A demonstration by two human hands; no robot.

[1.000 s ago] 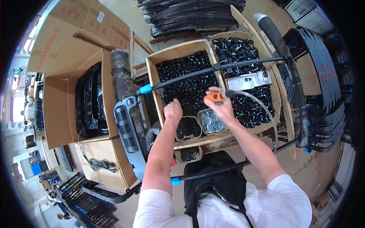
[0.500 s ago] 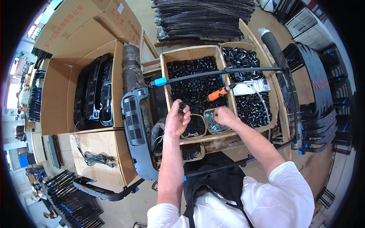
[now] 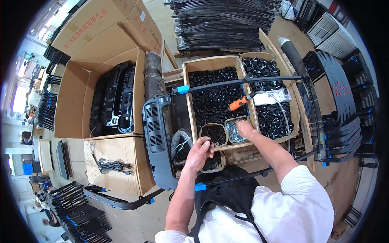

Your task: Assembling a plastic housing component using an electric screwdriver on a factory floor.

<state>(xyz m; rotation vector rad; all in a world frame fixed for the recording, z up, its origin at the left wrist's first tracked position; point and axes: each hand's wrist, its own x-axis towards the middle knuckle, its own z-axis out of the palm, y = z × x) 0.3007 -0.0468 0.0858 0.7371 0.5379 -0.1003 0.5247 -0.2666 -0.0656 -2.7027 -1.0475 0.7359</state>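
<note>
Hands: two, apart. Left hand (image 3: 199, 155) curled beside small black parts (image 3: 214, 133); contents cannot be told. Right hand (image 3: 246, 129) among silver screws (image 3: 232, 132), fingertips hidden, grip undetermined. One orange driver (image 3: 238, 103) over black knobs (image 3: 212, 106). Cardboard (image 3: 131, 30): one white label (image 3: 142, 16), red printed characters (image 3: 87, 27).

Black bar (image 3: 219, 84) and orange tool (image 3: 238, 104) obstruct the bin (image 3: 185, 73).

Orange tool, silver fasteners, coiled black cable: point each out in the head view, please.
Orange tool (image 3: 238, 103): head view, middle of its orange body.
Silver fasteners (image 3: 232, 133): head view, uncovered part of the pile, left of the right hand (image 3: 245, 128).
Coiled black cable (image 3: 110, 165): head view, middle of the coil.
</note>
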